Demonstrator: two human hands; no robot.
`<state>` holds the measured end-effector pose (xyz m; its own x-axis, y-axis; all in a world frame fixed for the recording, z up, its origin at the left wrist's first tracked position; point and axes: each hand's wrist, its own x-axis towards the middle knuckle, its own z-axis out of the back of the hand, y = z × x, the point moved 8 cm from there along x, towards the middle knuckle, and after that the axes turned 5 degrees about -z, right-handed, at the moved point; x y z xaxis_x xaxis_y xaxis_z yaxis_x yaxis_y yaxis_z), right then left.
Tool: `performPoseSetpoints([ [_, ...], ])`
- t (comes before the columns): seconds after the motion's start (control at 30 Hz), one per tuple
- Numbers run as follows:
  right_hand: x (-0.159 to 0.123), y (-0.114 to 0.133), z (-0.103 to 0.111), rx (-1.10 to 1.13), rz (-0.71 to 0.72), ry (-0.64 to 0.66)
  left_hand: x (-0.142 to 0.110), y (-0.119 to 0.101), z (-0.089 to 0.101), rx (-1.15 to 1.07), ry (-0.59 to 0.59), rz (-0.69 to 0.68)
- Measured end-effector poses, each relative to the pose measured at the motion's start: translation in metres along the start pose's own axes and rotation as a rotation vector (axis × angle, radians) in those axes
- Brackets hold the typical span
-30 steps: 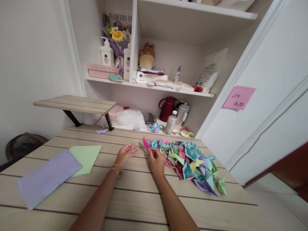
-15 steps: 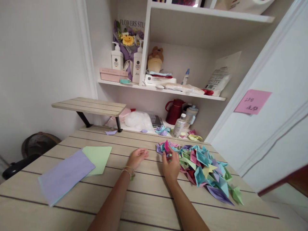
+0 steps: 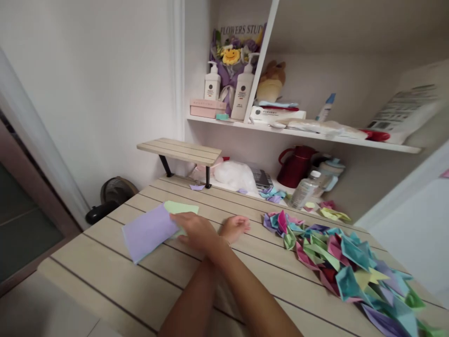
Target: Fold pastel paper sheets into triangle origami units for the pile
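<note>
My right hand (image 3: 196, 230) reaches across over my left forearm, its fingers stretched out at the right edge of the purple paper (image 3: 149, 231). It appears to touch that sheet but does not grip it. Partly under the purple sheet lies a light green paper (image 3: 182, 207), half covered by my hand. My left hand (image 3: 235, 228) rests on the table with fingers loosely bent and nothing in them. Off to the right is a pile of folded paper boats (image 3: 351, 255), with a magenta folded boat (image 3: 282, 222) at its near-left end.
Behind the table are a clear bottle (image 3: 304, 191), a dark red jug (image 3: 295, 166) and a white plastic bag (image 3: 235, 175). A small raised wooden shelf (image 3: 178, 150) stands at the back left. One purple folded boat (image 3: 197, 187) lies near its leg.
My right hand has left the magenta boat at the pile and crossed over my left arm to the paper sheets. The view has turned left. My left hand stays on the table.
</note>
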<state>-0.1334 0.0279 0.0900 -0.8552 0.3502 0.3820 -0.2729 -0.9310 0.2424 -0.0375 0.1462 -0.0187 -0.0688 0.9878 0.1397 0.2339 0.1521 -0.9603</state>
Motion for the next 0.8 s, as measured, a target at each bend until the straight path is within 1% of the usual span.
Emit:
performPoseSetpoints([
  [0.1,0.014,0.014,-0.027,-0.093,0.076,0.087,-0.001,0.004,0.0,-0.032,0.013,0.03],
  [0.23,0.02,0.021,-0.051,-0.234,0.135,0.114,0.0,0.006,0.0,-0.077,0.024,0.037],
  [0.33,0.023,0.023,-0.058,-0.323,0.159,0.122,0.001,0.006,0.0,-0.101,0.02,0.038],
  [0.47,0.023,0.027,-0.062,-0.364,0.208,0.173,-0.001,0.003,0.0,-0.103,0.011,0.04],
  [0.57,0.024,0.026,-0.058,-0.366,0.182,0.178,-0.002,-0.001,0.0,-0.091,0.003,0.045],
  [0.63,0.024,0.024,-0.051,-0.356,0.146,0.136,-0.003,-0.003,0.0,-0.079,0.0,0.045],
  [0.73,0.02,0.02,-0.03,-0.329,0.121,0.005,-0.004,-0.007,-0.001,-0.047,0.003,0.028],
  [0.8,0.009,0.013,-0.008,-0.286,0.094,-0.145,-0.005,-0.011,-0.001,0.014,0.008,0.005],
])
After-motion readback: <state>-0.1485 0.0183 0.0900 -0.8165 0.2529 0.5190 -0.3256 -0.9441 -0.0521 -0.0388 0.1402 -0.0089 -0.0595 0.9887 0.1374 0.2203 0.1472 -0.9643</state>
